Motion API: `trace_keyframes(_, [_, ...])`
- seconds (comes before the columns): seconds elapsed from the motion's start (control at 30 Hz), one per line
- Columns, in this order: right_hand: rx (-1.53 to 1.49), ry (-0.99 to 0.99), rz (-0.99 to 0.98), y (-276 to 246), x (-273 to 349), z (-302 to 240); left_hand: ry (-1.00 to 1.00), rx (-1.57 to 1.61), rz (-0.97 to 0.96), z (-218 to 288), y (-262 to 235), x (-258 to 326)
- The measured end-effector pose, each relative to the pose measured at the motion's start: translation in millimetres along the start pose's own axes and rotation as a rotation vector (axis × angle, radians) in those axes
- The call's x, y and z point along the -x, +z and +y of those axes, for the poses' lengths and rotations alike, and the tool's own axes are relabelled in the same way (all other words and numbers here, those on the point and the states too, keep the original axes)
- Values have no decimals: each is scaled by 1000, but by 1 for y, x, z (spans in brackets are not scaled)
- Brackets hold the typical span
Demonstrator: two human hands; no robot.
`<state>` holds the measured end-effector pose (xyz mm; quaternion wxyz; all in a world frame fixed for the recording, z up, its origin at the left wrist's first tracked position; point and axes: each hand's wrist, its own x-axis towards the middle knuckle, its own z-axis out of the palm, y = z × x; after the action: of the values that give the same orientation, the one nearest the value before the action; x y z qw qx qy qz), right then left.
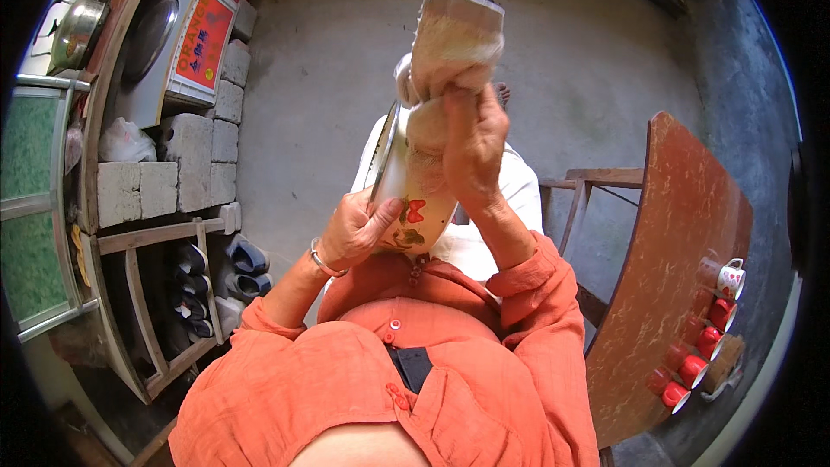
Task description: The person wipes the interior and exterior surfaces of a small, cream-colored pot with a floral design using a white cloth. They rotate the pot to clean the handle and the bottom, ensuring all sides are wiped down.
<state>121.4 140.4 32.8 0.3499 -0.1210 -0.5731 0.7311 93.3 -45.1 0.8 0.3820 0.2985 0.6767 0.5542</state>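
A cream-coloured basin or bowl [437, 216] with a red and green printed pattern is held tilted on its side in front of my lap. My left hand [353, 232], with a bangle at the wrist, grips its near-left rim, thumb against the outer wall. My right hand [475, 143] is closed on a pale, thick cloth [458, 39]. The cloth is bunched against the far part of the outer wall, and its loose end sticks up beyond my fingers. The basin's inside is mostly turned away from view.
On the right stands a brown table [670, 268] with several red cups [692, 370] and a patterned white mug [731, 279] along its far edge. At left are pale blocks [190, 160], a wooden rack [143, 303] with shoes [248, 255], and a red printed box [204, 43].
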Motion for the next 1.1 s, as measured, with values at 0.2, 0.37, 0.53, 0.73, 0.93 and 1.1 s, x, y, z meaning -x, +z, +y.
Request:
trace_keyframes(0.2, [-326,-24,-35,-3,-31,-18,42,62,30,4,6,1])
trace_keyframes(0.37, [174,144,-288,-11,-8,8,21,51,64,2,3,2])
trace_keyframes(0.53, [848,-96,-303,-11,19,-7,47,25,122,-2,7,3])
trace_keyframes(0.73, [1248,-351,-390,-14,57,-21,33,177,86,2,4,4])
trace_keyframes(0.93, [351,409,-495,-58,-9,28,72,-35,-24,17,-3,13])
trace_keyframes(1.1, [502,434,-524,-47,-15,18,28,23,-49,-1,-12,27])
